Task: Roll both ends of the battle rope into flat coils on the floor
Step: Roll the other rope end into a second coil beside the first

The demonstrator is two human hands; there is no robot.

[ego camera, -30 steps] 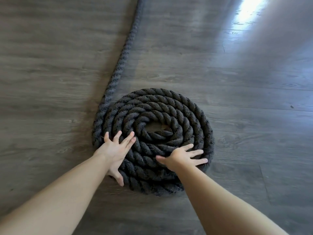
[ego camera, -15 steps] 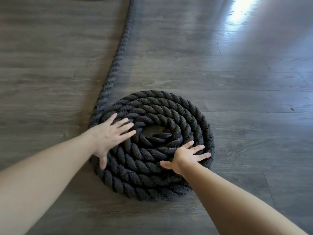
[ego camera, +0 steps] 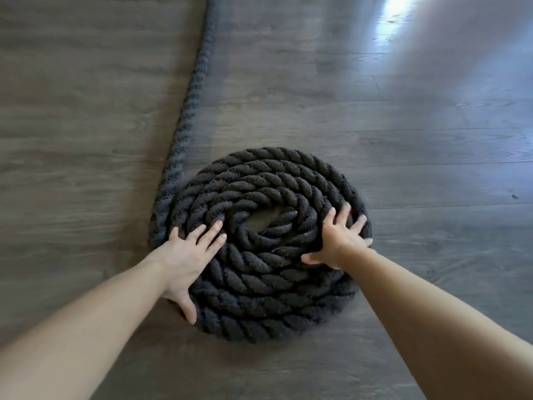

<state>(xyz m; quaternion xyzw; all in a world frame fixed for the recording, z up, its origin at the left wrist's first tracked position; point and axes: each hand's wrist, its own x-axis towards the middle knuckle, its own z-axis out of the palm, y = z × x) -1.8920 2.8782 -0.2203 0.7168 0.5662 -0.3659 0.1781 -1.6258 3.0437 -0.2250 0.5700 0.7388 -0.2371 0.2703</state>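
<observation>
Grey wood-plank floor [ego camera: 403,116], glare patch at upper right. Black battle rope [ego camera: 184,122] running from top edge down to flat coil [ego camera: 268,287] at centre, wound tight, small gap at core showing floor. Left hand [ego camera: 184,258] flat on coil's left side, fingers spread, thumb on near rim. Right hand [ego camera: 340,241] flat on right side, fingers splayed over outer turns.

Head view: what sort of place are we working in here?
Likely an indoor room, perhaps a home gym: grey wood-look plank floor, a thick battle rope coiled on it, and window-like glare on the boards.
</observation>
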